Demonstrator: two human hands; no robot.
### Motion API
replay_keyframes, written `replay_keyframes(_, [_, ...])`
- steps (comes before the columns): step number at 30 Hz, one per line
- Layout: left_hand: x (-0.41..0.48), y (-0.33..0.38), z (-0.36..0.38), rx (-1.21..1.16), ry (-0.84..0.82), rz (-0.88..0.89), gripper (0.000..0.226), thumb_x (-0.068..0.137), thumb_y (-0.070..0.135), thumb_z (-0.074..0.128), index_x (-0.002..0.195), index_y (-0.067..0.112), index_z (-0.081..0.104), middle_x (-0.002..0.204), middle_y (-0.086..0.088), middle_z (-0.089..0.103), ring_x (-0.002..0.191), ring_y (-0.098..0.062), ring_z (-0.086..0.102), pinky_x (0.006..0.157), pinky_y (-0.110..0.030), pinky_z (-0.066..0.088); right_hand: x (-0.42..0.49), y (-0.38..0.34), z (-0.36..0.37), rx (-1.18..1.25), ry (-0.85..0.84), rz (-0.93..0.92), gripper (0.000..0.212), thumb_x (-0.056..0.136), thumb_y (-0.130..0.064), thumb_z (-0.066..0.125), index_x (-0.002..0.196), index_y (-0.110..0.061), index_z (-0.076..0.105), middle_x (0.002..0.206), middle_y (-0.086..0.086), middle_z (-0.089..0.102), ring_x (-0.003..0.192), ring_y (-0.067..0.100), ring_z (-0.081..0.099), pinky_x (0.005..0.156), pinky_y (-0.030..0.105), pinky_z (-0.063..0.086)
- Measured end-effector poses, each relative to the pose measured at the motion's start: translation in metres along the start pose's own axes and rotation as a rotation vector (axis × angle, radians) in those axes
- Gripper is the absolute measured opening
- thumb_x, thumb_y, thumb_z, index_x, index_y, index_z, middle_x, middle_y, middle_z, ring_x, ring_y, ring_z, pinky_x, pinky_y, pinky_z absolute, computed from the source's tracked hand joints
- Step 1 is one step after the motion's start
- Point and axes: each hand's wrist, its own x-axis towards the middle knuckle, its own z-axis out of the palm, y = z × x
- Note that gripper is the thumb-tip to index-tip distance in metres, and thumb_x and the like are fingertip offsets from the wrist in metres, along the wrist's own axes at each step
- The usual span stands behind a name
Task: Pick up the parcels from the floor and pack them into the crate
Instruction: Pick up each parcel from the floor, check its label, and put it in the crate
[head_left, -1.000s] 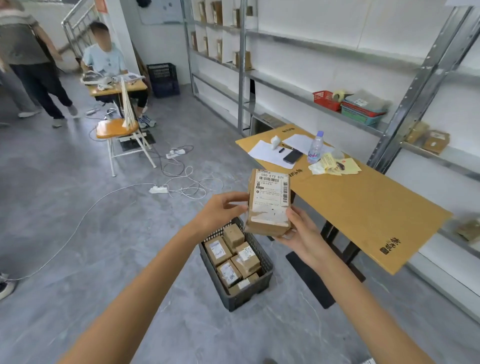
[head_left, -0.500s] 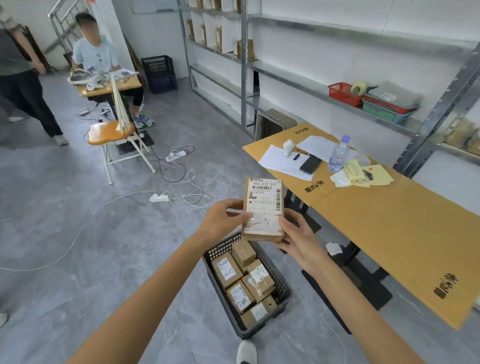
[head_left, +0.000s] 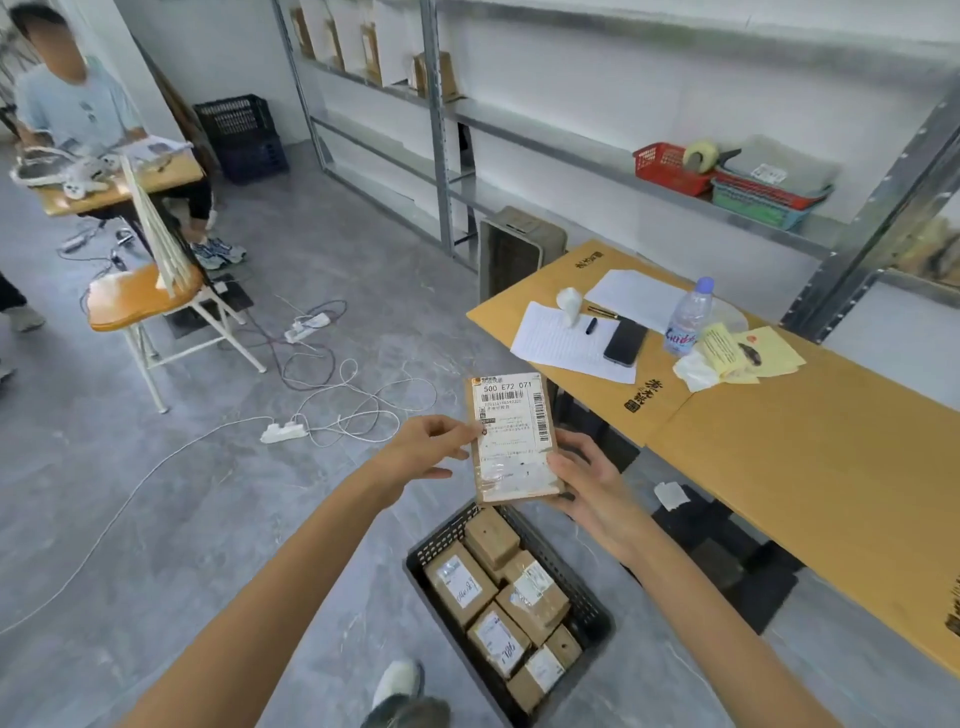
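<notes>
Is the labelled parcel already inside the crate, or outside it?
Outside. The left hand and right hand hold the parcel in the air, apart from the crate, which has other boxes inside.

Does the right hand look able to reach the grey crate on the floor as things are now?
Probably yes. The crate stands open-topped just below the right hand, with nothing between them. The hand is busy, though: with the left hand it holds a parcel.
</notes>
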Motion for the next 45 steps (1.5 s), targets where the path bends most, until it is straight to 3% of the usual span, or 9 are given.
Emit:
replay_keyframes(7, [0.088,0.023,-0.077,-0.017,-0.088,0.098,0.061,0.079,0.036,0.072,0.131,0.031,0.040,0.124,0.000,0.052,0.113,-0.017,0.056,0.081,-0.037,0.055,0.068,0.000,0.045,-0.060,0.121,-0.043,0.084,0.054,-0.048,0.087,0.124,-0.015,0.055,0.121,0.012,0.064,0.108,0.023,0.063,0.090,0.038,0.054])
replay_keyframes(15, [0.154,0.022,-0.119,-0.192,-0.249,0.075,0.035,0.080,0.016,0.073,0.110,0.009,0.057,0.121,-0.016,0.059,0.093,-0.020,0.067,0.084,-0.042,0.057,0.120,0.020,0.081,0.010,0.471,-0.061,0.062,0.074,-0.054,0.072,0.126,-0.025,0.054,0.124,0.003,0.062,0.118,0.022,0.055,0.105,0.050,0.040])
replay_keyframes(20, [0.179,-0.007,-0.096,-0.192,-0.299,-0.044,0.035,0.079,0.015,0.074,0.108,0.009,0.053,0.118,-0.017,0.061,0.096,-0.025,0.068,0.077,-0.034,0.059,0.126,0.060,0.078,0.088,0.534,0.043,0.060,0.076,-0.044,0.066,0.129,-0.035,0.041,0.124,-0.004,0.062,0.115,0.019,0.061,0.092,0.045,0.052])
replay_keyframes(25, [0.206,-0.055,-0.065,-0.041,-0.346,-0.168,0.034,0.082,0.023,0.072,0.108,0.011,0.053,0.113,-0.007,0.064,0.091,-0.013,0.067,0.076,-0.030,0.058,0.137,0.100,0.057,0.255,0.782,0.088,0.046,0.090,-0.023,0.059,0.128,-0.021,0.035,0.114,-0.001,0.063,0.106,0.021,0.063,0.083,0.039,0.057])
replay_keyframes(30, [0.264,-0.144,-0.041,0.319,-0.343,-0.159,0.011,0.090,0.023,0.060,0.100,0.017,0.061,0.113,-0.002,0.063,0.095,-0.012,0.055,0.070,-0.017,0.041,0.168,0.194,0.011,0.291,0.969,0.253,0.039,0.088,-0.018,0.064,0.122,-0.015,0.046,0.110,0.009,0.067,0.097,0.023,0.068,0.085,0.042,0.055])
replay_keyframes(34, [0.319,-0.260,-0.017,0.541,-0.383,-0.238,0.024,0.097,0.020,0.044,0.116,0.016,0.058,0.116,-0.004,0.059,0.101,-0.016,0.055,0.073,-0.016,0.038,0.211,0.311,-0.032,0.168,1.042,0.451,0.052,0.077,-0.034,0.073,0.122,-0.019,0.050,0.119,0.007,0.065,0.104,0.020,0.063,0.093,0.041,0.050])
replay_keyframes(38, [0.368,-0.395,0.006,0.649,-0.402,-0.411,0.032,0.098,0.013,0.034,0.121,0.007,0.056,0.108,-0.007,0.062,0.092,-0.018,0.060,0.079,-0.026,0.049,0.265,0.434,-0.065,0.241,1.079,0.640,0.042,0.089,-0.024,0.065,0.125,-0.013,0.047,0.100,0.003,0.060,0.080,0.008,0.054,0.062,0.023,0.040])
replay_keyframes(40, [0.386,-0.447,0.016,0.651,-0.401,-0.466,0.027,0.097,0.008,0.031,0.110,0.010,0.055,0.092,0.000,0.057,0.073,-0.009,0.053,0.060,-0.018,0.045,0.295,0.492,-0.080,0.269,1.063,0.724,0.045,0.091,-0.024,0.063,0.130,-0.013,0.043,0.102,0.004,0.059,0.077,0.008,0.052,0.057,0.023,0.037])
replay_keyframes(45, [0.425,-0.544,0.029,0.588,-0.386,-0.553,0.036,0.095,0.007,0.034,0.126,0.011,0.052,0.090,0.004,0.054,0.071,-0.007,0.050,0.061,-0.021,0.041,0.368,0.596,-0.110,0.293,1.003,0.748,0.044,0.094,-0.028,0.057,0.133,-0.019,0.039,0.111,0.005,0.060,0.081,0.015,0.057,0.077,0.031,0.049])
